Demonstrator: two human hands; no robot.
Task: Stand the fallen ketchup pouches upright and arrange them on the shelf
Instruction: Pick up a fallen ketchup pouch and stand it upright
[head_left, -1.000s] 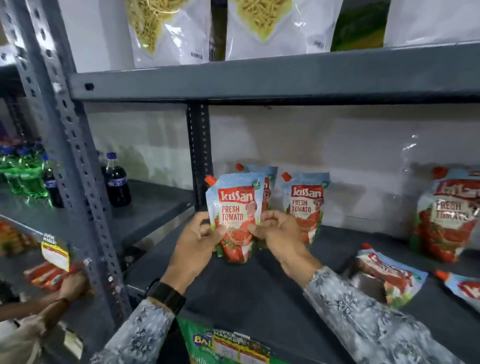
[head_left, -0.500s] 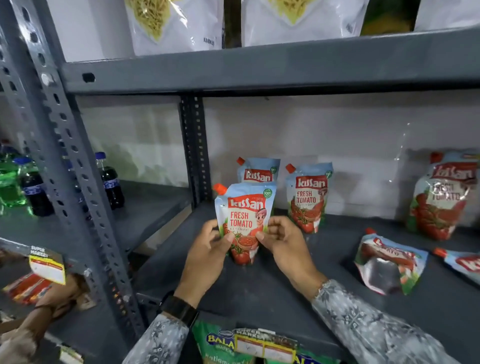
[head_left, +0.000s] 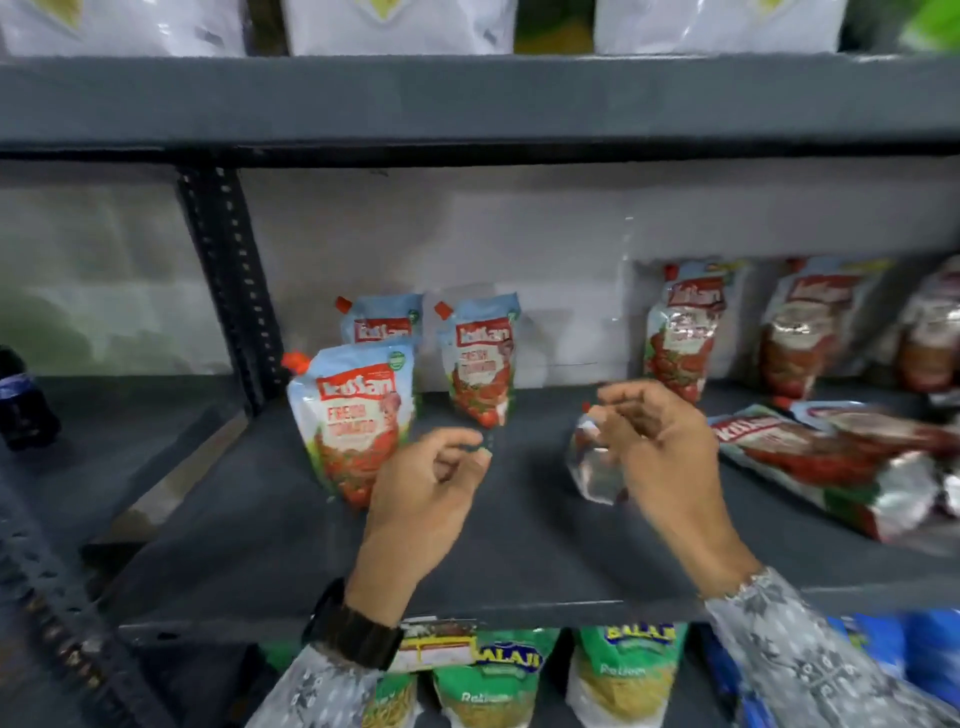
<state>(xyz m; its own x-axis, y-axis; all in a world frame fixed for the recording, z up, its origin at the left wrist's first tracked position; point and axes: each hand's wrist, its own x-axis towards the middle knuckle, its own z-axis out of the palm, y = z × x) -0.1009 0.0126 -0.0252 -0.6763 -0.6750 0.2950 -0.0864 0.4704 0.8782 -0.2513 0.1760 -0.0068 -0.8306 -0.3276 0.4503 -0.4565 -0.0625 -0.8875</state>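
Hands: left hand (head_left: 426, 499) and right hand (head_left: 660, 452) apart, fingers loosely curled, holding nothing.
Upright pouches (head_left: 358, 415): 3 at the shelf's (head_left: 260, 535) left, the front one just beside the left hand.
Fallen pouches (head_left: 810, 457): count blurred; 1 lies under the right fingers.
Wall: wrapped packs (head_left: 680, 332) lean right.

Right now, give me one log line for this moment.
front pouch upright, released | left hand open | right hand open, nearing fallen pouch | more fallen pouches right
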